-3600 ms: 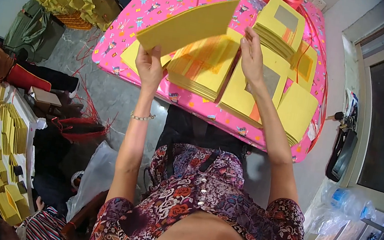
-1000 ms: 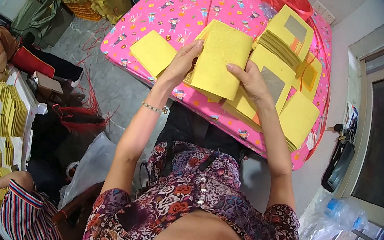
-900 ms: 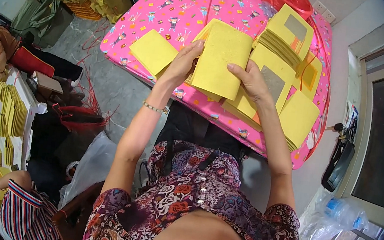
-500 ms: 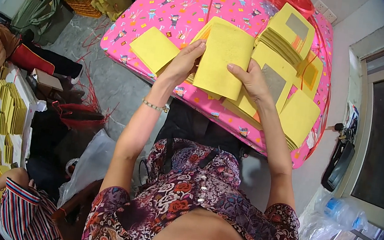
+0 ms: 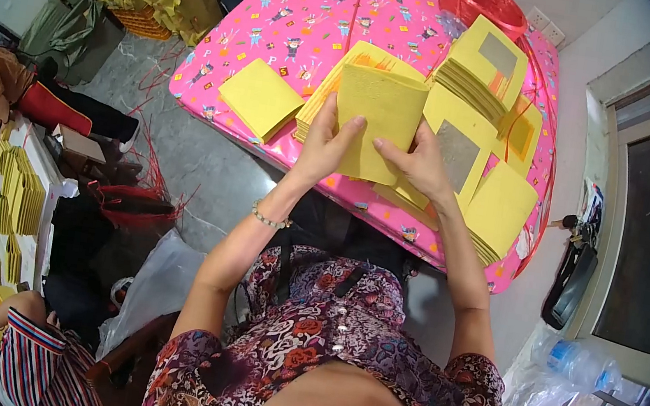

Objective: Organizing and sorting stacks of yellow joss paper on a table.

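Observation:
Between both hands I hold a folded sheet of yellow paper (image 5: 380,107) upright, its curved upper edge showing a narrow gap between the layers. My left hand (image 5: 327,144) grips its left side, and my right hand (image 5: 422,165) grips its right side. Both thumbs press on the face towards me; most of the other fingers are hidden behind it. Just beyond the held paper lies a stack of yellow sheets with orange markings (image 5: 326,91), partly covered by it. To the left, a folded yellow piece (image 5: 261,98) lies flat on the pink patterned tabletop (image 5: 302,13).
Thick yellow paper stacks (image 5: 487,55) and a further pile (image 5: 500,207) stand on the right. A red basin-like coil (image 5: 486,1) sits at the far right corner. At left, people work by a table of yellow bundles (image 5: 15,189). A plastic bottle (image 5: 577,361) lies right.
The folded paper has come slightly lower and tilted, so its upper edge shows. My left hand has slid down its side, thumb now on the face. More of the stack behind is visible.

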`<state>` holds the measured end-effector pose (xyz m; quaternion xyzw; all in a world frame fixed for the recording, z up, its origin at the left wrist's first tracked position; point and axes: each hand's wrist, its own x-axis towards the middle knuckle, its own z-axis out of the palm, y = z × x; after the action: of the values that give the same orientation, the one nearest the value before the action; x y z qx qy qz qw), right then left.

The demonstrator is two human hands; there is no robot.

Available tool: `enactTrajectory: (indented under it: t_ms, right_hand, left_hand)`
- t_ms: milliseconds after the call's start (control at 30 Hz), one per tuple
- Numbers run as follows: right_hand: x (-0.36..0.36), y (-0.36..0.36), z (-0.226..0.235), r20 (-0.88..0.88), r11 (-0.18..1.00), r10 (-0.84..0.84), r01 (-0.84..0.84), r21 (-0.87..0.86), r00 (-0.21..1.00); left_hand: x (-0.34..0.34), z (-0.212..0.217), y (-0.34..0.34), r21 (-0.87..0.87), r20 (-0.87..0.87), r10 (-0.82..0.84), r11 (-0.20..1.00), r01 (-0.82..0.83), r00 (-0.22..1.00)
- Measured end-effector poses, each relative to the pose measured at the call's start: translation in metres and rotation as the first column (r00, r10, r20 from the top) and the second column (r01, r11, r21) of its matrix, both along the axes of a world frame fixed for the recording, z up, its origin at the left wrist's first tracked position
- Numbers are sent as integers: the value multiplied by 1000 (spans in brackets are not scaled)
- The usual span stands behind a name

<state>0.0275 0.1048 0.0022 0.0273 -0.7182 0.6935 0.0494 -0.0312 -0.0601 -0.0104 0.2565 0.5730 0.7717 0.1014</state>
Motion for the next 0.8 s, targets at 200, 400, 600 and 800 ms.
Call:
enactTrajectory:
  t_ms: [200, 400, 600, 800]
  right_hand:
    - [5, -2, 2, -13, 1000, -6, 5, -21, 1000]
    - [11, -9, 7, -7, 1000, -17, 17, -21, 1000]
    - [13, -11, 4, -32, 999, -25, 24, -27, 999]
    - [10, -14, 7, -61, 992, -55, 48, -117, 997]
  left_hand:
    - [7, 2, 1, 10, -67, 34, 999, -33, 997]
    - [10, 3, -3, 0, -95, 47, 999, -47, 994]
    - [12, 2, -6, -14, -96, 55, 998, -57, 994]
    - [12, 5, -8, -36, -145, 78, 996, -84, 986]
